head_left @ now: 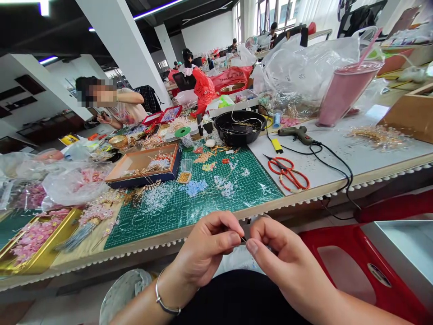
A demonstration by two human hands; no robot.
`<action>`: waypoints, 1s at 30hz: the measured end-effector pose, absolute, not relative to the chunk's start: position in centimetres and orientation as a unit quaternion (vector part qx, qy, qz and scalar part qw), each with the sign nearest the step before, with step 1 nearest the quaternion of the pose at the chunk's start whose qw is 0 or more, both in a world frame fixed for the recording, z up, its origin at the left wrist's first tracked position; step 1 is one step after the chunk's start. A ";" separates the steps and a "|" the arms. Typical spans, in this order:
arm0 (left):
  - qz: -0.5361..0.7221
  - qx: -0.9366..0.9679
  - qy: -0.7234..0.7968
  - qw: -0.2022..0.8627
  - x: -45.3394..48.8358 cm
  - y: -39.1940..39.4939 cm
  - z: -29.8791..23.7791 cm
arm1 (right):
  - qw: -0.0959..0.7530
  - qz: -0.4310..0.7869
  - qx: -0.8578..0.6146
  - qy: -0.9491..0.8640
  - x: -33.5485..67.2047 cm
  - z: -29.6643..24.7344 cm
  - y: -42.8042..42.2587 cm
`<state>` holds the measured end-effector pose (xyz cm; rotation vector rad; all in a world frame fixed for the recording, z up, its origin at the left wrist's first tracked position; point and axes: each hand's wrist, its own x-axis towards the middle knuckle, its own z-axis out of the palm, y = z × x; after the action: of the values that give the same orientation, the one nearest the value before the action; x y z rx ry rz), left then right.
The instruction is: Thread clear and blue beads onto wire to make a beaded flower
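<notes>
My left hand and my right hand are close together in front of the table edge, above my lap. Thumb and forefinger of the left pinch a tiny dark piece with a thin wire-like end, too small to name. The right fingertips are pressed together around its other end. Beyond them, on a green cutting mat, lie blue flower pieces, pale petals and clear beads. A small box of gold beads is beside them.
Red-handled scissors, a glue gun with its cable, and a pink drink cup are on the right. A black bowl stands behind the mat. Left is a gold tray of pink flowers. A red stool is at my right; a co-worker sits across.
</notes>
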<state>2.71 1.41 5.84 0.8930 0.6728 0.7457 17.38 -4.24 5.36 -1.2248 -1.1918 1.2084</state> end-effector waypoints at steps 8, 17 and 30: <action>0.337 0.403 0.306 0.794 2.7 0.9 5.8 | 0.513 0.480 -0.497 -0.508 17.3 5.2 -4.6; 0.337 0.370 0.303 0.811 2.7 0.8 5.6 | 0.515 0.445 -0.512 -0.524 17.2 5.1 -5.0; 0.321 0.355 0.296 0.827 2.6 0.5 5.4 | 0.517 0.453 -0.501 -0.526 16.8 4.9 -4.6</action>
<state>2.62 0.51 5.43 0.7532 0.6293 0.6813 16.81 -4.64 4.93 -1.2015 -1.2631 1.0873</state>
